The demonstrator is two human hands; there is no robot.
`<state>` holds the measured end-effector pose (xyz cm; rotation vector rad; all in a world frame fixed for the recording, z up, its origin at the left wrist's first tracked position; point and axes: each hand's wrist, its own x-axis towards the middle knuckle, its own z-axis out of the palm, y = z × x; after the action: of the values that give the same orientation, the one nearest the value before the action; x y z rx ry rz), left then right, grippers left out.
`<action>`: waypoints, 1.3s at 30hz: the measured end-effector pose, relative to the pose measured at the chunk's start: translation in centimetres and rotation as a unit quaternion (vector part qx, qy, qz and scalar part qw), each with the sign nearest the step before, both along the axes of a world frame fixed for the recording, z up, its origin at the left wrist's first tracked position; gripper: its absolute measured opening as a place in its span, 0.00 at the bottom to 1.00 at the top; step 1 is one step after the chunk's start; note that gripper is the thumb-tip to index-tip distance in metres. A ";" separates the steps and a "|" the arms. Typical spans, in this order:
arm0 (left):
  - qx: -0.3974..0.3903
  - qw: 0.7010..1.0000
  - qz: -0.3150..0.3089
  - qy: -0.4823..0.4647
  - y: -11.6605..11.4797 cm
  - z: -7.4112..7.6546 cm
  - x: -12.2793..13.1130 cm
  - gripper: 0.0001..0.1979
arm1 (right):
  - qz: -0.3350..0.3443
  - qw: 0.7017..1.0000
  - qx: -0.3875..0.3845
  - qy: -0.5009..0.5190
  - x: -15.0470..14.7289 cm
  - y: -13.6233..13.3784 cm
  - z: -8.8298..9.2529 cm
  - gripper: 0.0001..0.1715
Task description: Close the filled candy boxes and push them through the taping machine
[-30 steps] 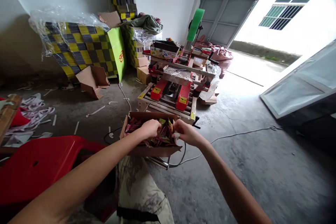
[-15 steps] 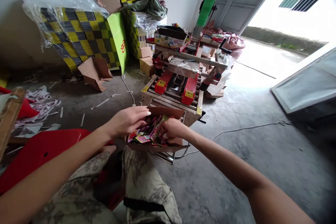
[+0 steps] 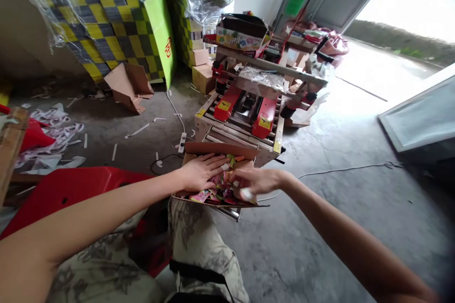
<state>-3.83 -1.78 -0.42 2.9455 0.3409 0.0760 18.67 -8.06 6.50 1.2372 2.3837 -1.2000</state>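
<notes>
An open cardboard box point(image 3: 220, 148) full of small colourful packets point(image 3: 222, 188) stands in front of my knees, at the near end of a roller conveyor point(image 3: 231, 136). My left hand point(image 3: 202, 172) lies flat on the packets at the left of the box, its fingers stretched out. Over the right part of the box is my right hand point(image 3: 254, 181), fingers bent down against the packets. Something white shows by its fingertips, and whether it holds anything is unclear.
Beyond the box stands a red-and-metal machine point(image 3: 265, 118) with a printed carton point(image 3: 241, 38) on top. A red stool point(image 3: 81, 189) is at the left. A power strip point(image 3: 182, 143) and cables lie on the floor. Checkered stacks point(image 3: 106, 28) stand behind.
My left hand has moved right and down onto the packets, its fingers now spread flat. My right hand has shifted right and lifted slightly out of the packets. The view has tilted down a little.
</notes>
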 end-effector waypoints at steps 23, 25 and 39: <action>-0.107 0.883 0.424 -0.171 -7.8 -0.7 4.5 0.32 | -0.468 0.750 0.450 -0.128 -5.1 -4.0 -7.7 0.32; -0.130 0.850 0.466 -0.209 -10.1 -0.8 5.9 0.30 | -0.485 0.745 0.428 -0.163 -6.5 -4.5 -8.2 0.31; -0.330 0.875 0.296 -0.194 1.8 5.2 2.3 0.24 | -0.390 0.821 0.378 -0.177 -6.1 -3.4 -7.1 0.30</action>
<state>-1.54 -0.03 4.81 2.0036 0.9641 0.5070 12.53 -11.44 -0.56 2.5623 2.1193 0.0228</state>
